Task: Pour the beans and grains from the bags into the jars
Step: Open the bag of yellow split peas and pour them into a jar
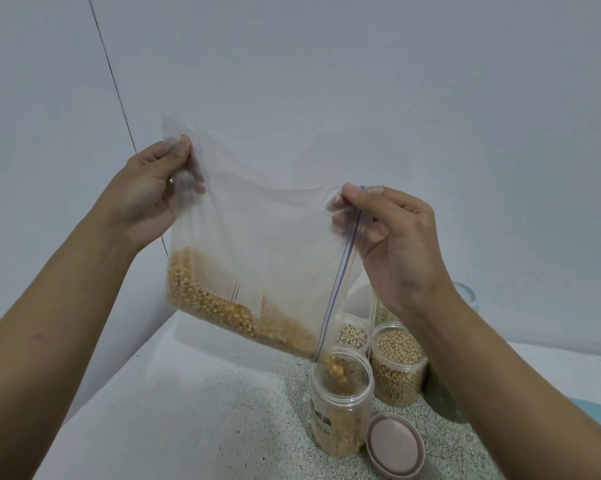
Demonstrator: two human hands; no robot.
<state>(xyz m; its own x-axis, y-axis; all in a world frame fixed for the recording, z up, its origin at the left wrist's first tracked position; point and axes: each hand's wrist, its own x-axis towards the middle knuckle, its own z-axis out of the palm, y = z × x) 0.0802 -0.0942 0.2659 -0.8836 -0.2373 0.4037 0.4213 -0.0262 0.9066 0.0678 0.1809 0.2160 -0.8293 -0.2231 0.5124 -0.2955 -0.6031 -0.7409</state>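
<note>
I hold a clear zip bag (257,237) tilted above the counter, with yellow corn kernels (223,313) heaped along its lower edge. My left hand (150,192) pinches the bag's upper left corner. My right hand (389,237) pinches the corner at the blue zip line. Kernels fall from the bag's lowest corner into an open clear jar (340,403), partly filled with corn. Behind it stand a jar of pale round beans (398,362) and a jar of small whitish beans (352,336), partly hidden by the bag.
A pink lid (394,445) lies upside-up on the speckled counter (223,410) right of the corn jar. Another bag of grains (382,311) stands behind the jars. The white wall is close behind. A light blue object (600,414) shows at the right edge.
</note>
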